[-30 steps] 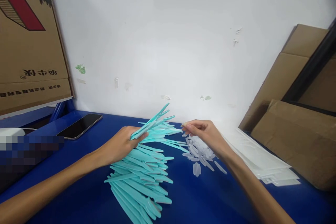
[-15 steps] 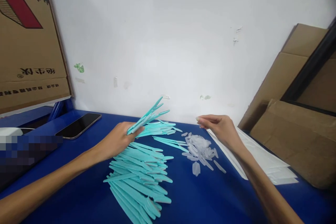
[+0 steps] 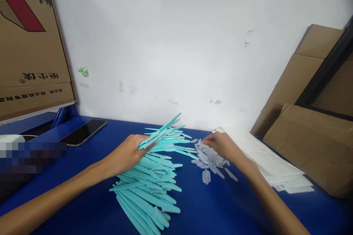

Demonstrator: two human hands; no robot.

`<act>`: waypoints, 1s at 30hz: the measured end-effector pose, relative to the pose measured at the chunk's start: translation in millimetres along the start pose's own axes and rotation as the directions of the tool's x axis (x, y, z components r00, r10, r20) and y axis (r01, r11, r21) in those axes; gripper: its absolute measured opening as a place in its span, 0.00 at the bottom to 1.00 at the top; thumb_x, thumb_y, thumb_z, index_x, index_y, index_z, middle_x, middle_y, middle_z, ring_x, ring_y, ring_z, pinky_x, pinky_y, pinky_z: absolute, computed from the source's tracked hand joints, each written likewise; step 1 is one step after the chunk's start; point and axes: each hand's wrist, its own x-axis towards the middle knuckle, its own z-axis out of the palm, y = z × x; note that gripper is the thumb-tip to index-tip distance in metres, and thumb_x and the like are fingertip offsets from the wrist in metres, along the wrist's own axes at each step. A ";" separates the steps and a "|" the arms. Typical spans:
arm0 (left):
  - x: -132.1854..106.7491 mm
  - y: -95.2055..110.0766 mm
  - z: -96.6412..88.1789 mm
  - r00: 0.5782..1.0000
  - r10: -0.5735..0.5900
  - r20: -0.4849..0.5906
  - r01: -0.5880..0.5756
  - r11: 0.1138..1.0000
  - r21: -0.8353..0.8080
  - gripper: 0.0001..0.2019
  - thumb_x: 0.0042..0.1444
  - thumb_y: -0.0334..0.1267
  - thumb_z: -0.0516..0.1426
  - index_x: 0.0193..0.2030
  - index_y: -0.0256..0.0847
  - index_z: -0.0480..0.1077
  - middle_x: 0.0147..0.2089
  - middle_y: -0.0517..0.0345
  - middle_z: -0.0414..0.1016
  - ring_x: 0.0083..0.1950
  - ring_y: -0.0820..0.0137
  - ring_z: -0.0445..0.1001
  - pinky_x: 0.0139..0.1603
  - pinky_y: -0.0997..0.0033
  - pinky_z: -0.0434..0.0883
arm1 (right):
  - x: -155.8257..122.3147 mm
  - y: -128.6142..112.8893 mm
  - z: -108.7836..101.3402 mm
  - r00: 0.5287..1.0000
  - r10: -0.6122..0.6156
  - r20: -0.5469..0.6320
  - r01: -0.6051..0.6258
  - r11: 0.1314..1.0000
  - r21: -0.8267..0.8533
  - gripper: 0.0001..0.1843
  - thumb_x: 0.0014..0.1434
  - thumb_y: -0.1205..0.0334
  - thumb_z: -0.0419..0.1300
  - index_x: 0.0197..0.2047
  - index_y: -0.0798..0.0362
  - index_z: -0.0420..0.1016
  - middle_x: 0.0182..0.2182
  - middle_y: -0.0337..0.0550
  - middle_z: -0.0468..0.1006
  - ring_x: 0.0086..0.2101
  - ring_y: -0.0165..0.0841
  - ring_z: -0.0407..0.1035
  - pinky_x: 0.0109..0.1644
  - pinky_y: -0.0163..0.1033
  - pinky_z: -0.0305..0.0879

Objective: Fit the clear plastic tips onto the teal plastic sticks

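My left hand (image 3: 134,154) is closed around a bundle of slim turquoise eyebrow razors (image 3: 162,132), their ends fanning up and to the right. Below and beside it, many more turquoise razors (image 3: 149,191) lie in an overlapping heap on the blue table. My right hand (image 3: 220,145) reaches down to the upper edge of a pile of small translucent plastic blade covers (image 3: 211,159). Its thumb and fingertips are pinched together there; whatever is between them is too small to make out. A further group of razors (image 3: 182,149) points toward that pile.
A smartphone (image 3: 84,132) lies at the left on the blue table (image 3: 91,205). White plastic bags (image 3: 271,161) are stacked on the right, beside folded cardboard (image 3: 306,147). A large printed carton (image 3: 30,44) stands at the left, and a white wall (image 3: 176,44) closes off the back.
My right hand has come down from above the pile onto the translucent covers. The left hand, still holding the razors, has shifted slightly right and down.
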 end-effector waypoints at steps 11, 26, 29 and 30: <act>-2.6 4.6 3.8 0.999 0.014 -0.046 -0.016 0.999 -0.039 0.26 0.70 0.59 0.46 0.27 0.42 0.58 0.22 0.64 0.60 0.23 0.72 0.58 0.25 0.73 0.54 | -16.5 -51.5 -21.5 0.985 -0.056 -0.161 0.054 0.998 -0.021 0.29 0.73 0.43 0.47 0.34 0.50 0.82 0.31 0.45 0.85 0.30 0.39 0.78 0.37 0.40 0.67; -9.4 9.9 14.1 0.983 0.095 -0.158 -0.091 0.995 0.037 0.27 0.72 0.54 0.48 0.24 0.40 0.61 0.19 0.67 0.61 0.22 0.75 0.59 0.27 0.75 0.57 | -41.0 -126.4 28.0 0.995 -0.047 0.092 -0.056 0.503 0.862 0.28 0.59 0.36 0.64 0.39 0.56 0.83 0.33 0.48 0.85 0.32 0.36 0.81 0.31 0.33 0.71; -9.5 10.9 13.1 0.986 0.100 -0.136 -0.090 0.993 0.073 0.25 0.72 0.53 0.47 0.28 0.40 0.65 0.22 0.65 0.66 0.25 0.72 0.61 0.28 0.74 0.57 | -40.2 -127.7 26.2 0.996 -0.011 0.092 -0.077 0.454 0.888 0.27 0.54 0.37 0.69 0.38 0.56 0.85 0.32 0.48 0.85 0.32 0.37 0.81 0.33 0.34 0.72; -9.4 11.0 13.0 0.987 0.103 -0.127 -0.092 0.992 0.089 0.24 0.73 0.53 0.46 0.31 0.40 0.67 0.25 0.64 0.69 0.26 0.71 0.62 0.29 0.74 0.57 | -39.5 -127.1 26.6 0.995 -0.007 0.096 -0.083 0.453 0.888 0.27 0.53 0.38 0.70 0.36 0.57 0.85 0.31 0.48 0.85 0.32 0.37 0.81 0.33 0.34 0.72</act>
